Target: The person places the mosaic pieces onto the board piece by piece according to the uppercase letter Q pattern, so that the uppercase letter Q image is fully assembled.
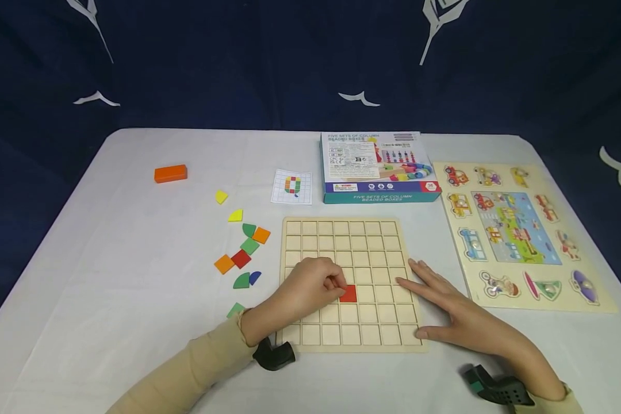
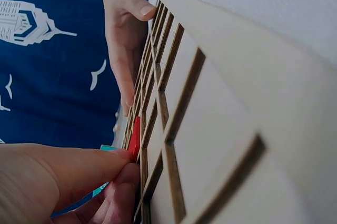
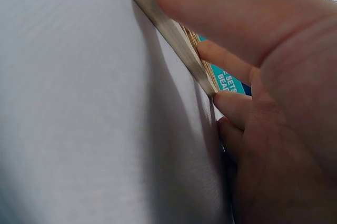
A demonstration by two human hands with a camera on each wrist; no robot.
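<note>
A wooden grid board (image 1: 376, 333) lies flat on the white table. My left hand (image 1: 310, 287) is over its middle and pinches a red square tile (image 1: 348, 294) by its left edge, at one of the cells. Close up in the left wrist view, thumb and fingertips meet the red tile (image 2: 135, 138) low against the grid ridges. My right hand (image 1: 457, 319) rests at the board's right edge, fingers spread, thumb near the lower right corner. In the right wrist view its fingers (image 3: 231, 109) touch the board's side (image 3: 184, 52).
Several loose tiles, among them an orange square (image 1: 225, 264) and a yellow piece (image 1: 235, 215), lie left of the board. Behind it are a pattern card (image 1: 292, 187) and a box (image 1: 380, 172). A picture puzzle (image 1: 522, 287) lies right, an orange block (image 1: 171, 173) far left.
</note>
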